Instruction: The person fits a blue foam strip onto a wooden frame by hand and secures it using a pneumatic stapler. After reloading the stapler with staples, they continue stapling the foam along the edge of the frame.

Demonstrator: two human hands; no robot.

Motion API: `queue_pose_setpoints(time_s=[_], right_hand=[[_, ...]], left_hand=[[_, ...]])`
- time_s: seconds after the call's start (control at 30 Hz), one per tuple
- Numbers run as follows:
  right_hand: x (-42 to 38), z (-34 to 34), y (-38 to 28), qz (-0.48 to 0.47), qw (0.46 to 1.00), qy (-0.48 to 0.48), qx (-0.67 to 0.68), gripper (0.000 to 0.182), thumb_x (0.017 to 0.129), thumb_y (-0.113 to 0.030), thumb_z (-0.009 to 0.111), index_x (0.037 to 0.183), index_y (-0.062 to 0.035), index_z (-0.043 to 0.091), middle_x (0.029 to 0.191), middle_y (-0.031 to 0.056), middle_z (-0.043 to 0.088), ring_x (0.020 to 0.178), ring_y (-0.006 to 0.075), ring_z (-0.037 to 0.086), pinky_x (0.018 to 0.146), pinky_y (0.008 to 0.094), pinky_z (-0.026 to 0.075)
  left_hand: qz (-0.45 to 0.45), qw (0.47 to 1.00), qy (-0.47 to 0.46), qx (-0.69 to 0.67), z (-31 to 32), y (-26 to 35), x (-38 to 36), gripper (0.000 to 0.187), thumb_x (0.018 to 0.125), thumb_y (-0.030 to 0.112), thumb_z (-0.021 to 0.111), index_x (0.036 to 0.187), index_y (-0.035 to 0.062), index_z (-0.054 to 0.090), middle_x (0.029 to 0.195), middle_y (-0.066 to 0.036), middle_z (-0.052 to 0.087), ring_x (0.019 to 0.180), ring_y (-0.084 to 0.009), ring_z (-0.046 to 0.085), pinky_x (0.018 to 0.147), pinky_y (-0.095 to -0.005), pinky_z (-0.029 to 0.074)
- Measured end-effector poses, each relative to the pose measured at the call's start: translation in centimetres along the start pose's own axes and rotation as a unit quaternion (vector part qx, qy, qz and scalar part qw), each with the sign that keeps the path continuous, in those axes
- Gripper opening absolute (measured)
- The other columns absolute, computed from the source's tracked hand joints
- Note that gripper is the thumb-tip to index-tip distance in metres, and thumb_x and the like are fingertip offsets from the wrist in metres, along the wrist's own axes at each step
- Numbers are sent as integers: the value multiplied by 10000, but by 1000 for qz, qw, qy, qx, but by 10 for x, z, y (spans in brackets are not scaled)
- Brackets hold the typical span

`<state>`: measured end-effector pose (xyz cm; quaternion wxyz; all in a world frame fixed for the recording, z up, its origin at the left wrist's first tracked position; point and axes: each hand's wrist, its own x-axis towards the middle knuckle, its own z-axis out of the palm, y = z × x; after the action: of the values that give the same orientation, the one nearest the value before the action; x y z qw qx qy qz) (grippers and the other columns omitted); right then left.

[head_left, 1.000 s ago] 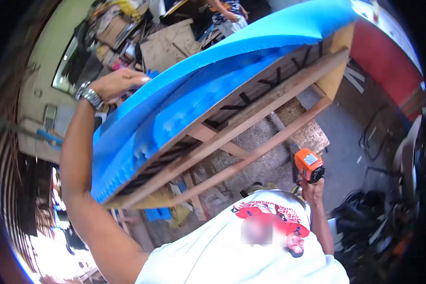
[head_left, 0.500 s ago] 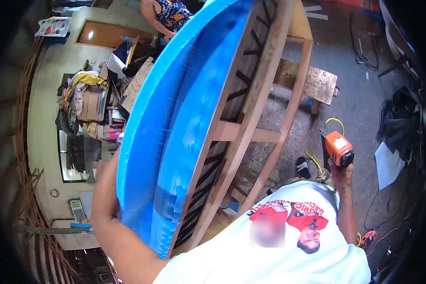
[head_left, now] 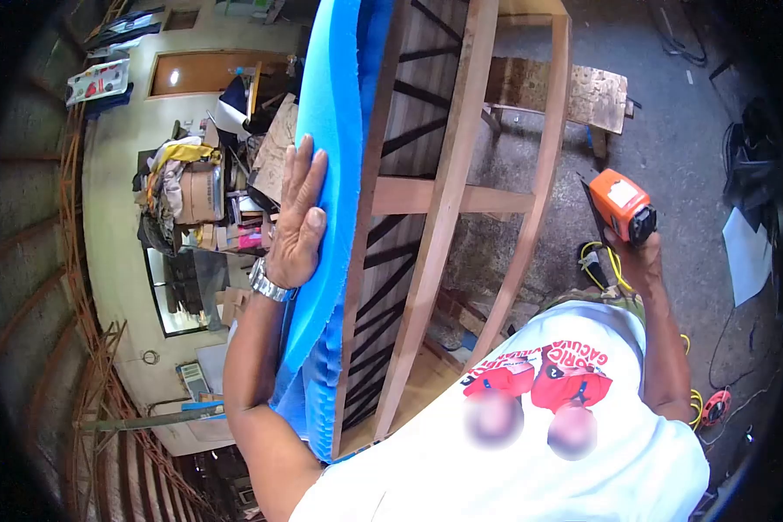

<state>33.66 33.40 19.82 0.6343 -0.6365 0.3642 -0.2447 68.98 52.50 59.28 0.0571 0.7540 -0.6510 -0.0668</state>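
My left hand (head_left: 297,222), with a metal watch at the wrist, lies flat against the outer face of the blue foam (head_left: 332,165), fingers stretched out. The foam is fixed along a wooden frame (head_left: 431,235) with dark webbing strips (head_left: 400,252) across it. On the right, my right hand (head_left: 632,252) is wrapped round the handle of an orange nail gun (head_left: 619,202). The tool is held away from the frame, over the floor, with its dark nose pointing up and left.
A low wooden bench (head_left: 596,97) stands beyond the frame. Yellow hose (head_left: 616,268) runs near my foot. A red reel (head_left: 716,406) and cords lie at the lower right. Cloths and boxes (head_left: 202,193) are piled by the wall at the left.
My left hand, hidden behind the foam before, now shows on its outer face. The foam and frame appear turned more upright and shifted. The person at the top is out of view.
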Motion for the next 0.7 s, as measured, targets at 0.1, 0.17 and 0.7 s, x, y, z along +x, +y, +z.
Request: queue_pose_setpoints(time_s=[0.1,0.17,0.7], right_hand=[[6,16,-27,-2,1000,-6,17,337,873,-143,816,1186,-55,727,1027,87,769,942,185,727,850,350,557],[9,24,-39,-4,999,-36,29,335,868,-150,823,1176,-58,729,1032,81,770,934,175,724,849,345,560],[21,93,-130,-193,914,-291,206,490,848,-199,816,1256,21,657,1116,152,741,1006,270,740,859,368,593]], left_hand=[[10,999,-15,31,1,3,-1,628,1068,462,363,1594,122,406,1721,-152,182,1595,-397,56,1263,-546,77],[10,999,-26,32,0,8,2,605,1065,460,376,1570,138,456,1720,-144,191,1597,-400,36,1259,-559,69],[0,994,-49,93,-8,24,18,387,985,396,644,1339,256,716,1655,-232,313,1548,-468,191,1244,-569,167]])
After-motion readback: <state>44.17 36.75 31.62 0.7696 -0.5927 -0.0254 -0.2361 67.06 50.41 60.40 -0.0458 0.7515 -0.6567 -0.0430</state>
